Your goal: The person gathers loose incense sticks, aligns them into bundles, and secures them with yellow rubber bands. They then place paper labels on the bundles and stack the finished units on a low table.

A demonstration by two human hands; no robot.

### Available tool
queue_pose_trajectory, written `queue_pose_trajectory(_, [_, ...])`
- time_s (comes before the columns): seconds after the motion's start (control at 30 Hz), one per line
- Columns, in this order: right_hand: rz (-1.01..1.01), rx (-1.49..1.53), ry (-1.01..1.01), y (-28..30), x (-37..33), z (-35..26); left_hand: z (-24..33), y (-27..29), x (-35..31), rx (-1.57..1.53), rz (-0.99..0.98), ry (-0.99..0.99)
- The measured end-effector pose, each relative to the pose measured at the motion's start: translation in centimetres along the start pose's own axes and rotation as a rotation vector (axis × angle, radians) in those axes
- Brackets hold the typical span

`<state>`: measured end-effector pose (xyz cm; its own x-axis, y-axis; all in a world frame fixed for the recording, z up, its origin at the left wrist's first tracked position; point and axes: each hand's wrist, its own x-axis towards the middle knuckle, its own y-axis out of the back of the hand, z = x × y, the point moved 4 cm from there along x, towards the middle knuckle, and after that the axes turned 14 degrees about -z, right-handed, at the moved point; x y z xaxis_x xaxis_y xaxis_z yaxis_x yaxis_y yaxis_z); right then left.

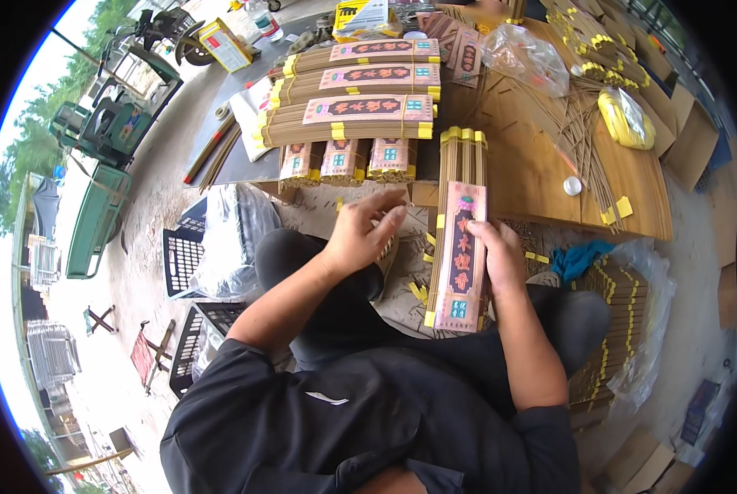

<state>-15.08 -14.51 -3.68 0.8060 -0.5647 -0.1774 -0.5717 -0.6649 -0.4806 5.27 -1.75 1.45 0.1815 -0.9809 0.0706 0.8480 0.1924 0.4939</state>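
My right hand [505, 259] grips a long bundle of incense sticks [464, 160] from its right side, thumb on top of the pink paper label [461, 284]. The bundle stands lengthwise over my lap, its far end with yellow tips reaching the table edge. My left hand [363, 234] hovers to the left of it, fingers apart and slightly bent, holding nothing. Just beyond that hand, labelled bundles of incense sticks [368, 109] lie stacked on the table. Three bundles [344, 161] point toward me beneath several that lie crosswise.
Loose sticks [578, 136], a yellow bag [626, 119] and a clear plastic bag [525, 58] lie on the wooden board [517, 165]. Black crates [184, 257] stand low at left. More stick bundles [611, 329] are beside my right knee. A green cart [97, 218] is farther left.
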Motion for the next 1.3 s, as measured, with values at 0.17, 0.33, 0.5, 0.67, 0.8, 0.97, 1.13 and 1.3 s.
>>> queue_pose_trajectory(0.17, [-0.037,-0.092,-0.004,-1.1,-0.5,1.3,1.6,3.0,0.6,0.440,0.189,-0.255])
queue_pose_trajectory(0.33, [0.012,-0.066,-0.002,-1.6,0.8,1.6,4.5,5.2,5.3,0.811,0.187,-0.330])
queue_pose_trajectory(0.5, [0.008,0.024,0.026,-1.5,2.8,1.9,4.0,6.5,10.2,1.106,-0.028,-0.172])
queue_pose_trajectory(0.67, [0.042,0.066,0.046,-0.9,4.5,2.6,5.5,6.4,14.7,1.114,-0.063,-0.403])
queue_pose_trajectory(0.8, [0.084,0.044,0.045,-1.6,5.2,1.4,5.7,6.1,22.1,1.169,-0.211,-0.391])
queue_pose_trajectory(0.97, [0.080,0.061,0.042,-1.2,6.7,0.8,5.3,2.3,28.9,1.536,-0.726,-0.189])
queue_pose_trajectory(1.13, [0.085,0.055,0.051,-0.5,8.1,-0.1,4.6,0.3,32.2,1.820,-1.017,0.180])
queue_pose_trajectory(1.3, [0.132,0.027,0.029,-0.3,10.0,-0.7,5.0,-0.3,32.3,1.799,-1.079,0.335])
